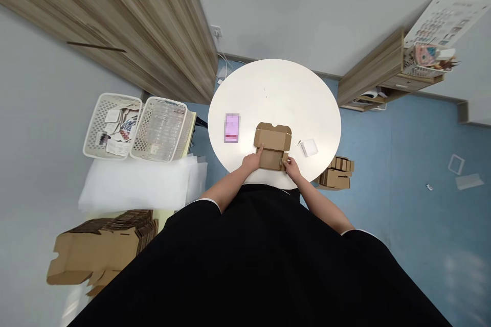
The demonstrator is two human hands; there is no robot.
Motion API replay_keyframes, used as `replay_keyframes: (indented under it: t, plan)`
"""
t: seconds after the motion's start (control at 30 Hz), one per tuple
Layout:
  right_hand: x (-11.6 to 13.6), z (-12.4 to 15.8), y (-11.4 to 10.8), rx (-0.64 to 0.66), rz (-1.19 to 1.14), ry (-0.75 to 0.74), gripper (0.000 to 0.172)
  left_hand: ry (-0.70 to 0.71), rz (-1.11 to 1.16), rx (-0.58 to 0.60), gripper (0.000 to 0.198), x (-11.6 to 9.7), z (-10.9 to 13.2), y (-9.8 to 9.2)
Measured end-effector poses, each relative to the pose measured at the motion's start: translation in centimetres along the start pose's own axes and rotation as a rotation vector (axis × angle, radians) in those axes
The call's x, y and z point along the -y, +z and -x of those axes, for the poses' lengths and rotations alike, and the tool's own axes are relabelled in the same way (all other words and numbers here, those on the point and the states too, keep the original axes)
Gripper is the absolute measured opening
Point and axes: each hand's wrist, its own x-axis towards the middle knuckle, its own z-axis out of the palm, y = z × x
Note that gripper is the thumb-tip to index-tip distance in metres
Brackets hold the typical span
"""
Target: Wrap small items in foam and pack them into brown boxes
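Brown rectangular cardboard box is lying partly folded, lid unclosed; our right hand is pinching its right flap, our left hand touching its left side, grip unclear.

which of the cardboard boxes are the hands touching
The open box on the round white table, touched by left hand and right hand; the cardboard stack and cartons right of the table lie untouched.

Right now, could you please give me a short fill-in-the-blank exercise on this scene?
The lid of the cardboard box is not shut but ____.
The round table is ____ in colour.
The pinkish item lies to the ____ of the box.
The right hand is at the box's ____ side, not its left.

Missing words: open; white; left; right.
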Motion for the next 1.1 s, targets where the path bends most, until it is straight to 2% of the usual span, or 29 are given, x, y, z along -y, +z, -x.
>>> replay_keyframes:
  t: [0.23,0.37,0.53,0.7,0.8,0.87,1.0,1.07,1.1]
  plan:
    - [1.6,0.0,1.1,-0.097,0.362,0.060,0.038,-0.018,0.007,-0.012,0.095,-0.3,-0.2,0.4]
    - [2.9,-0.4,2.0,-0.105,0.517,0.080,0.034,-0.018,0.000,-0.016,0.094,-0.3,0.0,0.4]
    - [3.4,-0.9,2.8,-0.091,0.583,0.068,0.024,-0.037,-0.004,-0.007,0.095,-0.6,0.4,0.3]
    - [3.9,-1.2,2.6,-0.071,0.663,0.047,0.027,-0.066,0.028,0.003,0.092,-1.4,0.1,-0.4]
    - [4.6,-1.3,1.1,-0.062,0.771,0.034,0.037,-0.087,0.046,-0.013,0.089,-1.6,-0.2,-1.4]
    - [5.0,-1.5,-0.9,-0.105,0.776,0.008,0.041,-0.080,0.048,-0.038,0.084,-1.5,0.1,-2.0]
    - [4.6,-3.0,-6.6,-0.344,0.698,-0.115,0.041,-0.066,0.033,-0.086,0.076,-1.2,1.6,-2.8]
    - [4.1,-4.6,-9.5,-0.440,0.673,-0.094,0.046,-0.074,0.031,-0.101,0.071,-1.1,2.5,-3.0]
    - [3.8,-5.5,-10.6,-0.446,0.660,-0.049,0.052,-0.076,0.034,-0.109,0.067,-1.2,2.9,-3.0]
